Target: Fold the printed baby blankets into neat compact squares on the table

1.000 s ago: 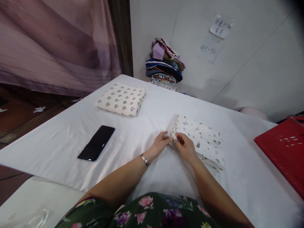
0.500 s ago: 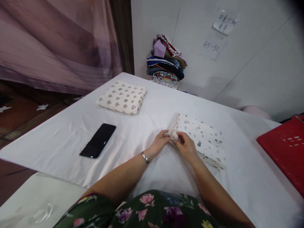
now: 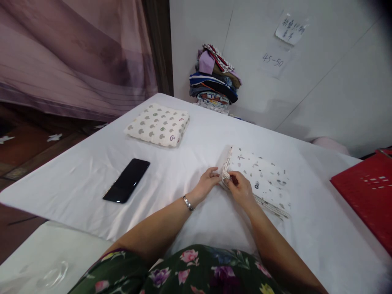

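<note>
A folded white cloth (image 3: 266,173) with small grey and brown prints lies on the table in front of me, its layers stacked. My right hand (image 3: 241,188) pinches the layers at its near left corner, where a striped edge shows. At that same corner is my left hand (image 3: 206,184), fingers curled, with its fingertips closed on the lower edge; the exact hold is partly hidden. Farther left rests another folded cloth (image 3: 159,125), cream with grey mushroom-like prints, apart from both hands.
A black phone (image 3: 126,181) lies on the white-covered table (image 3: 79,175), left of my hands. A red plastic basket (image 3: 367,192) stands at the right edge. Behind the table, a pile of folded clothes (image 3: 214,79) rises against the wall. A pink curtain (image 3: 76,53) hangs at left.
My right fingers have shifted very slightly at the cloth's corner, and the striped edge there looks a little different. My left hand and everything else stay in place.
</note>
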A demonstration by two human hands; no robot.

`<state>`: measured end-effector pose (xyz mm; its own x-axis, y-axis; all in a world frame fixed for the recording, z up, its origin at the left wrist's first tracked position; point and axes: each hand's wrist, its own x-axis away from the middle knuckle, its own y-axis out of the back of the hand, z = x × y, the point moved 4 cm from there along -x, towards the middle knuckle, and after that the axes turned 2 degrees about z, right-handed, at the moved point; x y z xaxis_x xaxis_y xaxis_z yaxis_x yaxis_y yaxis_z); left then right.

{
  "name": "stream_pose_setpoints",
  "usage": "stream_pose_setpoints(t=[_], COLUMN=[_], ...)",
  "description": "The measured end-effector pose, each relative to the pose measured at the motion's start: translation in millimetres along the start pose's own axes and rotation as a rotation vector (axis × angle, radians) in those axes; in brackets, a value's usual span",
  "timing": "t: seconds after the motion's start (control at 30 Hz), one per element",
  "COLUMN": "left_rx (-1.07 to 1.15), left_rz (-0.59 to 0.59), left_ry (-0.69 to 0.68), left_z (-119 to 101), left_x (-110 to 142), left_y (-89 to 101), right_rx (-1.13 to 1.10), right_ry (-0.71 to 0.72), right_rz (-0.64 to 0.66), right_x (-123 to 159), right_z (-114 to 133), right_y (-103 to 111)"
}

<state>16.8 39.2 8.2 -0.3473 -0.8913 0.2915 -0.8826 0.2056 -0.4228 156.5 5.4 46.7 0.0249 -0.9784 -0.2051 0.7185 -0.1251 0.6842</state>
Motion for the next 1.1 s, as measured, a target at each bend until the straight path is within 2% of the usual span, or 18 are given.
stream_pose_setpoints(t=[0.43,0.53,0.7,0.83,0.93,1.03,1.1], left_rx=[-0.058,-0.030,-0.009,0.007,-0.072,-0.144,-0.159], left_rz=[-0.011,-0.010,-0.014,0.017,0.000,-0.036,-0.040], left_ry=[-0.027,-0.017,0.001,-0.006,-0.038,-0.036,-0.027], left_z=[1.4,0.7,-1.4,-1.1,0.6,3.2,5.5], left_x=[-1.6,-0.8,1.9,2.6,-0.1,-3.0,-4.6], left_y=[-0.1,-0.3,0.1,0.0,1.2,2.8,3.3], right_rx=[-0.045,0.038,0.193,0.148,0.036,-0.081,-0.077], right_ry=[0.038,0.107,0.238,0.194,0.156,0.113,0.094], right_rz=[-0.027,-0.062,-0.010,-0.025,-0.003,0.066,0.055], right_x=[0.3,2.4,3.7,5.2,6.7,1.8,-9.4], right_z=[-0.8,6.4,18.4,16.2,10.4,4.8,1.0], right_y=[-0.7,1.7,-3.1,-9.3,-9.9,1.6,18.2])
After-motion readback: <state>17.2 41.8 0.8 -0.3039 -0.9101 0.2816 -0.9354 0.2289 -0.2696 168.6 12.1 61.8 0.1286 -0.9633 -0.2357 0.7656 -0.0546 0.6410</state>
